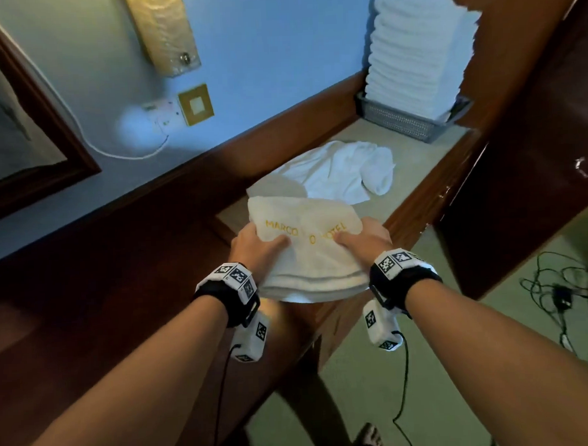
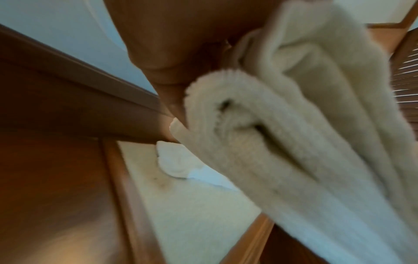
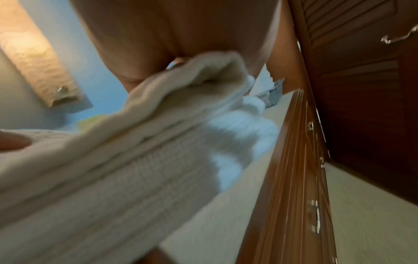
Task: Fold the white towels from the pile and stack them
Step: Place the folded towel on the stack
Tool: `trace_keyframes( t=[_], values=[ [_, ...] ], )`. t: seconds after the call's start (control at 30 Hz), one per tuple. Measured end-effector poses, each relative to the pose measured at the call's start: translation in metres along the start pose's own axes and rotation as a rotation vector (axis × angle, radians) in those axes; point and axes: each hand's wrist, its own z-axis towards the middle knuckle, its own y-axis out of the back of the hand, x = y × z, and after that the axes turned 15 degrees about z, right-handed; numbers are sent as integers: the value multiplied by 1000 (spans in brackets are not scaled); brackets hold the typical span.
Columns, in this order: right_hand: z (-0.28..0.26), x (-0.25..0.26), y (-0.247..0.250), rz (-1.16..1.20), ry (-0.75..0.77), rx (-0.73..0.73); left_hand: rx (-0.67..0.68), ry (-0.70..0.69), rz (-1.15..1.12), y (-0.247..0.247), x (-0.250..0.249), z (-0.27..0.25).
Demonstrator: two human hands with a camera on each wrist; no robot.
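I grip the folded towel (image 1: 308, 252) at its sides, left hand (image 1: 253, 251) and right hand (image 1: 370, 242) pinching thumbs-on-top, with the loose towel (image 1: 341, 174) beyond it.

Folded towel (image 1: 312, 255) hides both hands' fingers underneath; thumbs cover embroidered lettering middle. Towel stack (image 1: 416, 51) top cut off. Wrist views blurred.

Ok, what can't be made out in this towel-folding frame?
- Head view: gold lettering on the folded white towel is partly lost in a crease.
- Head view: top of the stacked white towels in the grey mesh basket is cut off.
- Wrist views: left hand and right hand fingers, blurred, towel-covered.
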Motion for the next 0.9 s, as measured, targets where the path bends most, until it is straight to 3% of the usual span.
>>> trace_keyframes(
  t=[0.4, 0.9],
  values=[
    [130, 15, 207, -42, 117, -262, 11, -242, -25, -110, -214, 108],
    [258, 17, 382, -85, 59, -499, 130, -439, -6, -225, -419, 222]
  ],
)
